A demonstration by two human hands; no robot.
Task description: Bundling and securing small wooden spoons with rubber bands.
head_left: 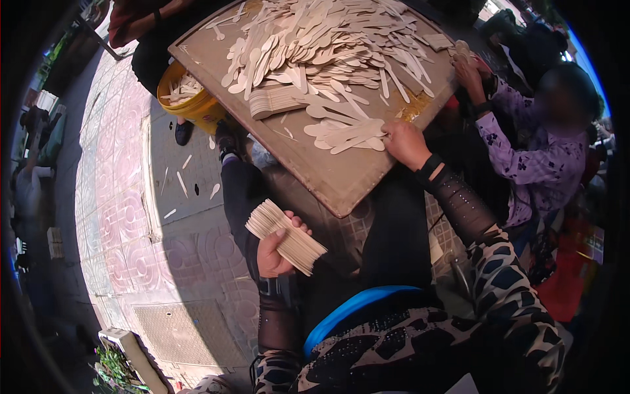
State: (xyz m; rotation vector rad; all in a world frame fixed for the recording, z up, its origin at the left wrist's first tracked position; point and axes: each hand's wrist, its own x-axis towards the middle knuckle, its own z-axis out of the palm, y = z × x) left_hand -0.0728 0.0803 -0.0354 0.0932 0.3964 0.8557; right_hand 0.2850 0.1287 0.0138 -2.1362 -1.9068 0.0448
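A thick stack of wooden spoons [289,238] is clasped in my left hand [275,253], above my lap and off the table's near edge. My right hand [405,143] is at the near right of the board, its fingers pinched on the end of a wooden spoon [357,136] among several loose ones fanned out there. Beyond them rises a big heap of loose wooden spoons [328,46]. A neat row of stacked spoons [277,100] lies at the heap's near left side.
The brown tabletop [328,177] has a raised rim and a corner pointing at me. A yellow bucket [209,108] with spoons stands left of it. Stray spoons [182,184] lie on the paving. At the right a co-worker's hands [469,72] hold spoons; another person sits at far left.
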